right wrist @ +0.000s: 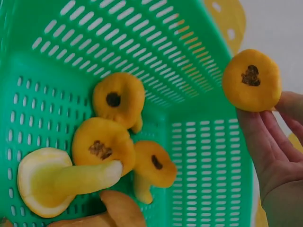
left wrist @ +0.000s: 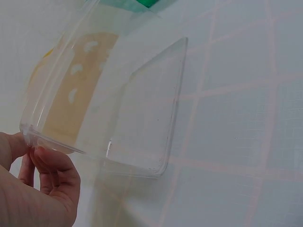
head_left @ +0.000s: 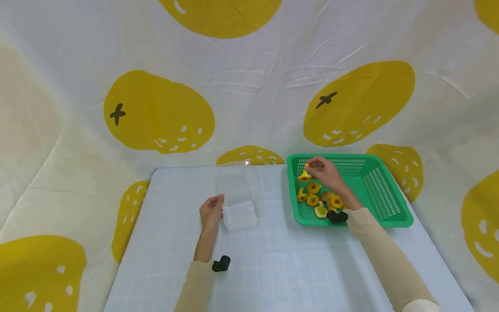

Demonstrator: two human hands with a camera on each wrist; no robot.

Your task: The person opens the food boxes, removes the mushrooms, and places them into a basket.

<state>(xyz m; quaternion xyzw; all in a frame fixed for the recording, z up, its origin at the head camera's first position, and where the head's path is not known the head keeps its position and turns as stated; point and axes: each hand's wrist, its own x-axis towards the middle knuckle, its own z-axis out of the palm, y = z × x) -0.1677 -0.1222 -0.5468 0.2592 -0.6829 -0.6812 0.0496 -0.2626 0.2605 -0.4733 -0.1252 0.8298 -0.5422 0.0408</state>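
My left hand (head_left: 211, 212) pinches the rim of a clear plastic box (left wrist: 147, 109) between thumb and fingers. The box's hinged lid (head_left: 233, 178) stands raised at the back. Over the left end of a green basket (head_left: 352, 157), my right hand (head_left: 326, 174) holds a yellow mushroom (right wrist: 251, 81) by its stem, cap facing down in the head view. Below it in the basket lie several more yellow mushrooms (right wrist: 118, 97), a pale yellow one (right wrist: 45, 182) with its stem up, and a brown one (right wrist: 124, 210).
The table's pale checked cloth (head_left: 269, 268) runs between the box and the basket and toward the front. A white curtain (head_left: 257, 108) with large yellow fruit prints hangs close behind both. Dark wrist cameras (head_left: 221, 263) sit on both wrists.
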